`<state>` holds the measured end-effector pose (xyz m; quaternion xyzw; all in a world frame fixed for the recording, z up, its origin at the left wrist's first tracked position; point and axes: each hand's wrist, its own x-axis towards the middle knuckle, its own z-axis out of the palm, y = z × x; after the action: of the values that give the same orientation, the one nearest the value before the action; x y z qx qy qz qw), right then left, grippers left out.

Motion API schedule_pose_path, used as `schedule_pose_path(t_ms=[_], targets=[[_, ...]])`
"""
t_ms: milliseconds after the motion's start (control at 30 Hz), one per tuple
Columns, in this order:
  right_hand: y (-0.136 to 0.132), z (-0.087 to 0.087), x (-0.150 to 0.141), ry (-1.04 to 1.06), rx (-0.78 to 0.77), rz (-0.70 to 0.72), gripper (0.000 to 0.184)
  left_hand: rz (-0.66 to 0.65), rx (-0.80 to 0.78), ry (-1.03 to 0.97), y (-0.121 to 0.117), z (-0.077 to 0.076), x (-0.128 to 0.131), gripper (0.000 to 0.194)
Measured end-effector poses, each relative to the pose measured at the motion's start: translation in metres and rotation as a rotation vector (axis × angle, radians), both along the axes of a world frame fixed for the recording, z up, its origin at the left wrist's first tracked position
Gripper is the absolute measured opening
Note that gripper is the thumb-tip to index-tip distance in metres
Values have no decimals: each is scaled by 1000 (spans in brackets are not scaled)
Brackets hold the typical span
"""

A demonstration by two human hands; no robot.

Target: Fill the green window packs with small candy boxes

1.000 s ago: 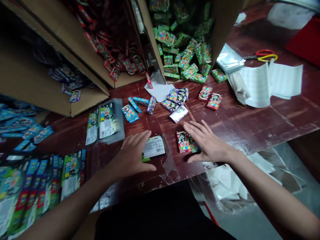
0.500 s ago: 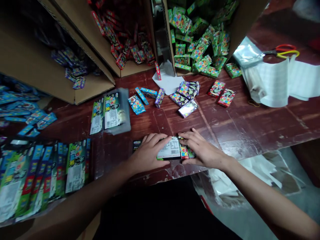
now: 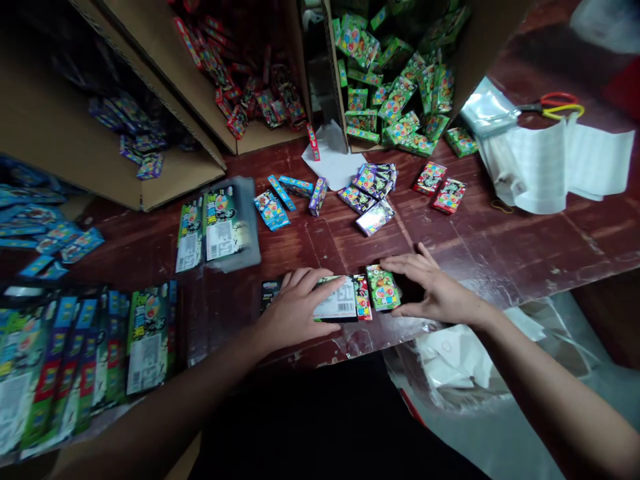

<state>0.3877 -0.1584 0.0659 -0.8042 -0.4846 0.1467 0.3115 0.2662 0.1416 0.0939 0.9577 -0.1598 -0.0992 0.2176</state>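
Note:
My left hand [image 3: 303,303] lies over a flat black packet [image 3: 270,293] with a white barcode label. Its fingers are along the top edge and its thumb at the bottom, pressing the packet on the table. From the packet's right end sticks a small red printed box [image 3: 363,298]. Just right of that, a small green printed box [image 3: 383,288] stands apart and slightly tilted. My right hand [image 3: 425,287] grips it by its right side, fingertips at the top corner and thumb at the lower corner.
Cartons behind hold green boxes [image 3: 400,100], red boxes [image 3: 273,100] and purple boxes [image 3: 135,137]. Loose blue [image 3: 271,210], purple [image 3: 375,183] and red boxes [image 3: 449,195] lie ahead. Filled packs [image 3: 147,340] and blue boxes [image 3: 55,233] sit left; flat sleeves [image 3: 220,223] nearby; scissors [image 3: 563,107] right.
My right hand has moved to the right, drawing the green box away from the red box and turning it slightly. My left hand stays on the packet.

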Motion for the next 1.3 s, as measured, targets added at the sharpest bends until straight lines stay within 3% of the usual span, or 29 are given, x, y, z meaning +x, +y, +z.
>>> schedule_pose_path(t_ms=[167, 300, 433, 533, 633, 733, 767, 833, 933, 1033, 1133, 1233, 1300], targets=[[21, 0, -5, -26, 49, -19, 85, 122, -56, -47, -8, -1, -4, 87], [34, -5, -17, -88, 72, -42, 81, 209, -5, -95, -11, -2, -6, 88], [38, -1, -17, -68, 44, 44, 80, 169, 42, -109, -11, -1, -10, 87], [44, 6, -15, -9, 27, 135, 90, 171, 25, -106, -13, 1, -10, 86], [59, 11, -24, 107, 136, -41, 96, 410, -48, -126, -17, 8, -6, 94], [78, 9, -40, 328, 313, -335, 72, 612, -185, -95, -21, 17, -2, 110], [84, 8, -44, 392, 354, -391, 61, 628, -254, -74, -21, 18, -2, 107], [92, 8, -48, 474, 396, -417, 44, 613, -419, -32, -18, 19, -4, 85], [98, 11, -46, 556, 372, -330, 31, 591, -672, 64, -6, 12, -14, 49], [103, 13, -47, 635, 298, -219, 28, 612, -851, 175, 11, 3, -26, 40], [116, 7, -60, 623, 319, -249, 33, 676, -872, 193, 28, 1, -37, 33], [133, -2, -79, 640, 488, -441, 45, 752, -829, 140, 41, 6, -43, 22], [143, -4, -89, 650, 537, -541, 40, 767, -845, 90, 46, 9, -45, 19]])
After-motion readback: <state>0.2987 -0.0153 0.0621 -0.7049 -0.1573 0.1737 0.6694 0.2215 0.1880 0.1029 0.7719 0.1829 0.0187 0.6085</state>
